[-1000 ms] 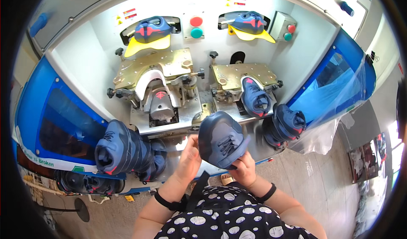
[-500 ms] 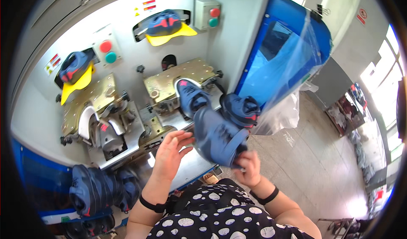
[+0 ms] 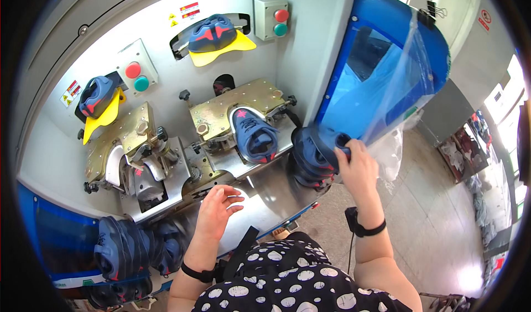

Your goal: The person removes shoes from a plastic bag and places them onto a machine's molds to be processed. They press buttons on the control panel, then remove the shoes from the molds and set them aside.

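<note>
My right hand [image 3: 358, 165] pinches the edge of a navy shoe upper [image 3: 316, 140] at the right end of the metal ledge. That upper rests on top of another navy shoe upper [image 3: 310, 173] with red trim. Over the ledge's front edge, my left hand [image 3: 217, 209] is open with loosely bent fingers and holds nothing. Beyond it, a shoe upper [image 3: 255, 140] sits on the right-hand forming station, its toe under the brass-coloured plate [image 3: 235, 104]. The left-hand station's metal form [image 3: 146, 185] is bare.
Two shoe uppers with yellow flaps [image 3: 213, 38] sit in openings in the back wall. Red and green buttons [image 3: 280, 22] are beside them. A stack of navy uppers [image 3: 119, 248] stands at lower left. A blue side panel [image 3: 381, 63] with hanging clear plastic borders the right.
My right hand has carried the blurred shoe upper up and right, onto the one at the ledge's right end. My left hand has stayed near the same place, no longer beside that upper.
</note>
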The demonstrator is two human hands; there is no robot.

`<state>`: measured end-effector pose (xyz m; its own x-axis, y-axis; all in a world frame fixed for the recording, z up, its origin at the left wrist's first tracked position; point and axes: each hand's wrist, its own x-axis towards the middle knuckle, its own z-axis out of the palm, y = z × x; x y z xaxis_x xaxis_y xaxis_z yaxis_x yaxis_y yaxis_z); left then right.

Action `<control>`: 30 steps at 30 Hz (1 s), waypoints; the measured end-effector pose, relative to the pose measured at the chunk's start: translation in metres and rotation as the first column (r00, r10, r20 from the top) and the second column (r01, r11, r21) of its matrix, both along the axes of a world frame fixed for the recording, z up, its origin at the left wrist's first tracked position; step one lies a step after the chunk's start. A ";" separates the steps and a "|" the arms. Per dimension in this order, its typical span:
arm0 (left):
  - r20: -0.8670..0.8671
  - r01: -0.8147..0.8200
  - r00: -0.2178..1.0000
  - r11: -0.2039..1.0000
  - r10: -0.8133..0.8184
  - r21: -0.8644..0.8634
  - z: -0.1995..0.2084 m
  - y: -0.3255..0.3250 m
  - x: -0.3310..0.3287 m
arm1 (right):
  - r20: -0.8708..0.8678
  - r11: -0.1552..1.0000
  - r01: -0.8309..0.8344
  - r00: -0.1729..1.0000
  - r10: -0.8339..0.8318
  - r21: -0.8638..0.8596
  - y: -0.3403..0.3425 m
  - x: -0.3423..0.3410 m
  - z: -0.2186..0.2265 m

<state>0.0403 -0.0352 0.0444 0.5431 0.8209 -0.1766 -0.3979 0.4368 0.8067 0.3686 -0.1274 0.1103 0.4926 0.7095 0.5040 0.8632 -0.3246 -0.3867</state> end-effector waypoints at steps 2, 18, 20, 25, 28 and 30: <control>-0.008 -0.041 0.999 0.999 0.041 -0.022 -0.003 -0.001 -0.012 | 0.068 0.998 -0.023 0.997 0.027 -0.055 -0.008 0.001 0.012; -0.020 -0.137 0.990 0.990 0.136 -0.044 -0.015 -0.006 -0.053 | 0.320 0.997 -0.054 0.945 0.071 -0.061 0.015 -0.012 -0.025; -0.042 -0.109 0.993 0.993 0.107 -0.043 -0.017 -0.009 -0.046 | 0.350 0.997 -0.063 0.934 0.073 -0.040 0.017 -0.011 -0.024; -0.131 0.095 0.986 0.995 -0.099 -0.041 -0.020 0.000 -0.014 | 0.643 0.987 -0.096 0.750 0.156 -0.127 0.021 -0.018 -0.034; -0.139 0.156 0.978 0.988 -0.157 -0.021 -0.025 0.001 -0.002 | 0.574 0.977 -0.138 0.792 0.208 -0.163 0.016 -0.016 -0.046; -0.137 0.183 0.973 0.983 -0.185 -0.026 -0.024 0.002 0.005 | 0.627 0.982 -0.136 0.755 0.190 -0.134 0.015 -0.001 -0.055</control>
<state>0.0450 -0.0333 0.0209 0.6541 0.7065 -0.2702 -0.1954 0.5028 0.8420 0.3676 -0.1128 0.0552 -0.0479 0.7981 0.6007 0.9440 -0.1604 0.2883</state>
